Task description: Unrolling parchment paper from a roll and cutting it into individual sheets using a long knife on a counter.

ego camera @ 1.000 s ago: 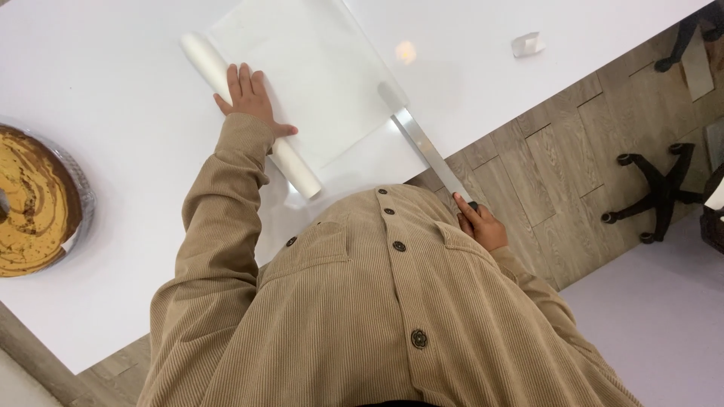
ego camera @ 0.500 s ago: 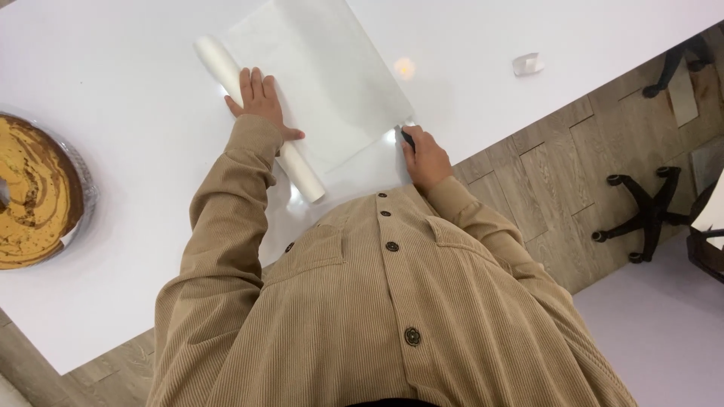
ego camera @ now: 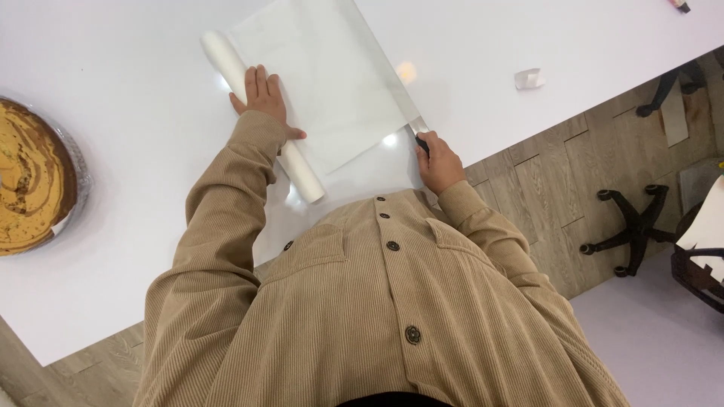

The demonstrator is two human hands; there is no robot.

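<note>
One white paper roll (ego camera: 260, 113) | partly unrolled | sheet (ego camera: 324, 83) flat, translucent

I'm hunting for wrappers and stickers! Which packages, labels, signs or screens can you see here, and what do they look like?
Paper roll: white tube on the white table, under the left hand, its sheet pulled out.
Foil pan: round and silver, at the left edge, holding a brown marbled cake.
No labels, signs or screens show.

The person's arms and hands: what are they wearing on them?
Both arms are covered to the wrist by long sleeves of a tan, ribbed corduroy shirt with dark round buttons down the front. The left hand and right hand are bare: no gloves, rings or watch show.
</note>
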